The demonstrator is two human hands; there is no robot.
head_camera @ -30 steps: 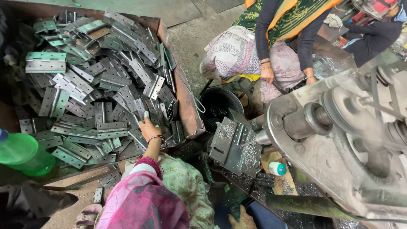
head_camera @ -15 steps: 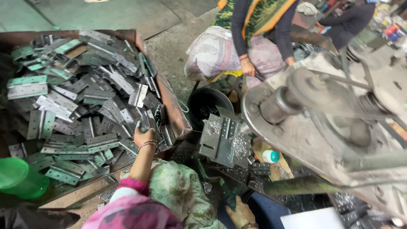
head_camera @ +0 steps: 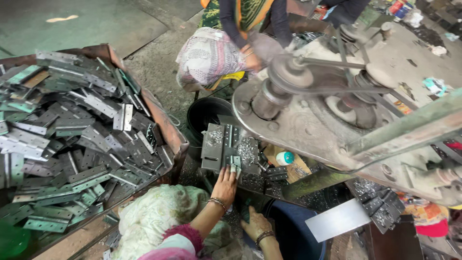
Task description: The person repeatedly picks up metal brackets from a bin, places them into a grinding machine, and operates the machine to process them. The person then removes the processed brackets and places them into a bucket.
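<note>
A big grey machine [head_camera: 346, 110] with a belt and pulleys fills the right half of the frame and overhangs our work spot, and a green metal bar [head_camera: 404, 127] slants across its right side. At the top centre another person's hand [head_camera: 251, 61] rests by a patterned cloth bundle [head_camera: 207, 58]. Our left hand [head_camera: 225, 185], near the bottom centre, has its fingers closed on a small grey hinge plate [head_camera: 234, 162], which it presses against the grey metal fixture [head_camera: 224, 147] in the middle of the frame; the plate is flat, dull and partly hidden by the fingertips. Our right hand [head_camera: 255, 224] lies lower, just right of the left, fingers loosely curled on the rim of a dark blue bin [head_camera: 293, 236]; we cannot tell whether it holds anything. The rusty tray [head_camera: 163, 125] on the left is heaped with grey and greenish hinges [head_camera: 82, 135]. A black bucket [head_camera: 207, 115] stands behind the fixture, its contents unclear.
</note>
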